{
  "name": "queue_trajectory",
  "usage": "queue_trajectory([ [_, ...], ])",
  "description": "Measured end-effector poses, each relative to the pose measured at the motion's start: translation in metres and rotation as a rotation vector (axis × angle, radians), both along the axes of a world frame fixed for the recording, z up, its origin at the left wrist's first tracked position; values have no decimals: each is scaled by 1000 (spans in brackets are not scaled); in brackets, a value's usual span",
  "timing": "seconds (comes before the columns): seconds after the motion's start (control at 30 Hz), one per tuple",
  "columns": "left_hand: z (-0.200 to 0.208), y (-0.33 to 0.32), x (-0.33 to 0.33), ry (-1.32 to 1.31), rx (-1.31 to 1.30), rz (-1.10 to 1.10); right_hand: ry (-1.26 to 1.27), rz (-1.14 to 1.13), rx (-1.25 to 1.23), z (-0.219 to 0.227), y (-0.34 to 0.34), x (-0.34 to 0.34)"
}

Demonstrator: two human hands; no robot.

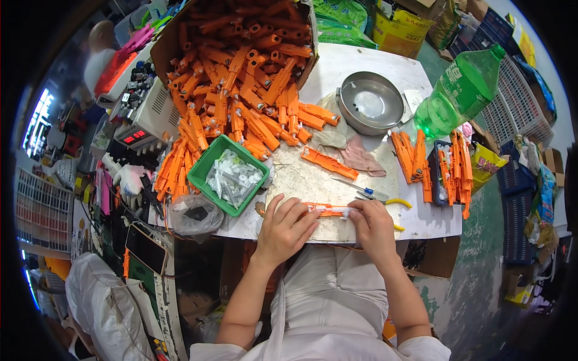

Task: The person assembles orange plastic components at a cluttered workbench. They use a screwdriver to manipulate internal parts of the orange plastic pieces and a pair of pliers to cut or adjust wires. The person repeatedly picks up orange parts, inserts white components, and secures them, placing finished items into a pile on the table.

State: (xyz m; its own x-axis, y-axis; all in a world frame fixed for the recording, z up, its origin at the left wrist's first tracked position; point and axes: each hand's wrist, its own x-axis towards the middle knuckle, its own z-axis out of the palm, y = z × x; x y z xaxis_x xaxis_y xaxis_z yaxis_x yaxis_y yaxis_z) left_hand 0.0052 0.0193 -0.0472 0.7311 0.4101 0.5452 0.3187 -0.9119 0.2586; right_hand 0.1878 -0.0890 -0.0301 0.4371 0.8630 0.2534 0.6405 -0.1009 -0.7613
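Two bare hands meet over the near edge of the white table (430,225), and one orange piece (328,209) lies between them, its long axis running from left to right, nearly along this edge. The left hand (286,228) is on the left end with its fingers bent close together, so that part of the piece is hidden under them. The right hand (371,225) pinches the right end, where something white shows, with thumb and forefinger almost closed; so each hand has hold of its own end, and I cannot say that one is nearer. As for the containers, also from the left, there is first a clear plastic bag (195,213) with something black inside. Just beside it stands a green bin (208,192), holding many small white and see-through plastic parts (236,174). Behind this bin is a large cardboard box (165,54), tipped so that its heap of orange parts (235,78) spills onto the table. One loose orange part (328,162) rests farther from the person than the held one. Next comes a round metal bowl (383,90) with a few tiny bits that I cannot name, and nearer lie a screwdriver (376,194) and a yellow-handled tool (398,203). At the far right, a dark tray (432,168) has more orange parts lying across it, while a green bottle (460,90) stands behind.
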Motion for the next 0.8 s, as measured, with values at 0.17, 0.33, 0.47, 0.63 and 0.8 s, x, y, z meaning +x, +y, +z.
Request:
queue_trajectory([
  [0.17, 1, 0, 0, 4, 3, 3, 71, -24, -18, 3, -3, -3],
  [0.33, 1, 0, 1, 0, 4, 2, 104, -16, 23, 7, -1, -4],
  [0.47, 0, 0, 1, -7, 7, 4, 83, -24, 66, 13, 3, -4],
  [0.63, 1, 0, 1, -1, 6, 3, 128, -36, 87, 11, 0, -3],
  [0.8, -1, -1, 1, -7, 10, 2, -17, -33, 167, 13, -1, -3],
])
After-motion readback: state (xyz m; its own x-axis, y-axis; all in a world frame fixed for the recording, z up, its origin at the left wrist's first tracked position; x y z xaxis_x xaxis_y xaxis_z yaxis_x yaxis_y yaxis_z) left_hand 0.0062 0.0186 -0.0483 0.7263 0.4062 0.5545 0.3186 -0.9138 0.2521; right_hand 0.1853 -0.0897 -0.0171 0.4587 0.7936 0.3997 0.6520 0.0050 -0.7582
